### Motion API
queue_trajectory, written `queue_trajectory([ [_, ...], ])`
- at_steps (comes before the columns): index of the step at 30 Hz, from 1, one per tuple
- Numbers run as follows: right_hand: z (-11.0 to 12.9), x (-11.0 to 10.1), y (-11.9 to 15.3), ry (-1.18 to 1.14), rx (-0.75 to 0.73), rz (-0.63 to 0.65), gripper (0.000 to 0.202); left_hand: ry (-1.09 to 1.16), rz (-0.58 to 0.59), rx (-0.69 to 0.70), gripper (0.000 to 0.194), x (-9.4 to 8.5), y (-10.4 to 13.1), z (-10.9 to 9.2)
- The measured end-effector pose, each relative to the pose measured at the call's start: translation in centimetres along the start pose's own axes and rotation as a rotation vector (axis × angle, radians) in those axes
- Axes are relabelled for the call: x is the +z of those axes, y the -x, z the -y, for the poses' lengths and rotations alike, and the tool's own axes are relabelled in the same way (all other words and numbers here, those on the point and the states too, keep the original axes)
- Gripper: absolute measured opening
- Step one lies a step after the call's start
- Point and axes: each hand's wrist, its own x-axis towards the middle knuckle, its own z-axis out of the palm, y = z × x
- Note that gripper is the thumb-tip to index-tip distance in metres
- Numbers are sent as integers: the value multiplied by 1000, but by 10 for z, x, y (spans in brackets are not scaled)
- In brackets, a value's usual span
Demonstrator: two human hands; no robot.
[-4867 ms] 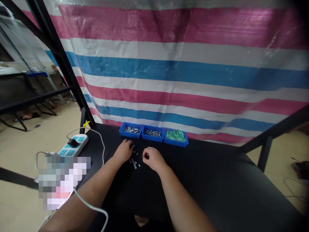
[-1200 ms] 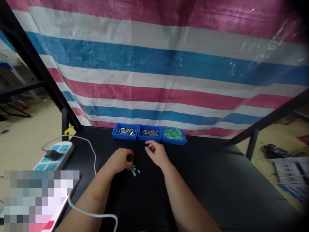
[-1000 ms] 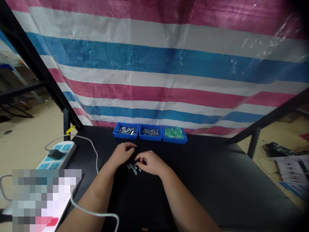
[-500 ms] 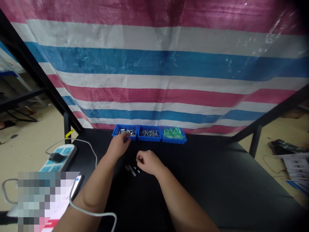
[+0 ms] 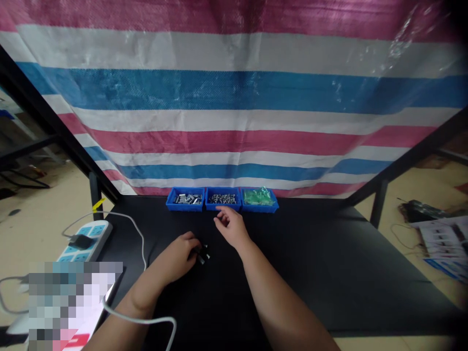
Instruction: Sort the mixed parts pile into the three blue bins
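Note:
My left hand (image 5: 184, 257) is low over the black table, its fingers curled together at a small group of metal pieces (image 5: 201, 259). The fingertips cover part of that group, and what they pinch is hidden. My right hand (image 5: 233, 225) is held just in front of the middle blue bin (image 5: 223, 207), thumb and index finger apart, nothing visible between them. Small screw-like metal parts (image 5: 224, 199) fill that bin. Short silvery metal cylinders (image 5: 189, 199) lie in the left blue bin (image 5: 185, 207).
The right blue bin (image 5: 260, 208) holds green plastic bags (image 5: 259, 196). At the left edge are a power strip (image 5: 100, 239) with a black plug (image 5: 81, 242) and a blurred-out device. A white cable (image 5: 139, 321) crosses over my left forearm. A striped tarp (image 5: 234, 92) hangs behind the bins.
My left hand has come back from the left bin to the metal pieces on the table. My right hand has left those pieces, moved forward toward the middle bin, and opened its fingers.

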Motion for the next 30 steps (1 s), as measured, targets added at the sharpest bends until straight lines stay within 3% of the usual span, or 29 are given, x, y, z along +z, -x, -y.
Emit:
queue_trajectory([
  [4,18,-6,17,178,-74,393,21,-65,-39,-79,18,10,-4,0],
  [6,24,-2,21,239,-72,492,22,-89,-77,-125,15,12,-9,3],
  [9,27,6,21,344,-51,512,14,-70,-194,-183,14,5,-24,8],
  [14,27,5,19,346,-5,490,8,-44,-584,-157,17,-28,-65,21],
  [16,25,1,19,314,14,471,10,-92,-646,-175,20,-40,-81,27],
  [20,18,-6,19,262,-7,392,16,-179,-541,-213,25,-47,-85,35],
  [25,4,-11,15,150,35,396,19,-197,-556,-93,30,-35,-34,30],
  [26,2,-11,14,116,57,399,17,-175,-501,-86,28,-32,-20,27],
  [28,-1,-10,10,33,80,350,13,-95,-285,-105,27,-26,7,20],
  [30,-2,-6,4,-77,87,208,6,-8,-145,-129,32,-17,28,14],
])
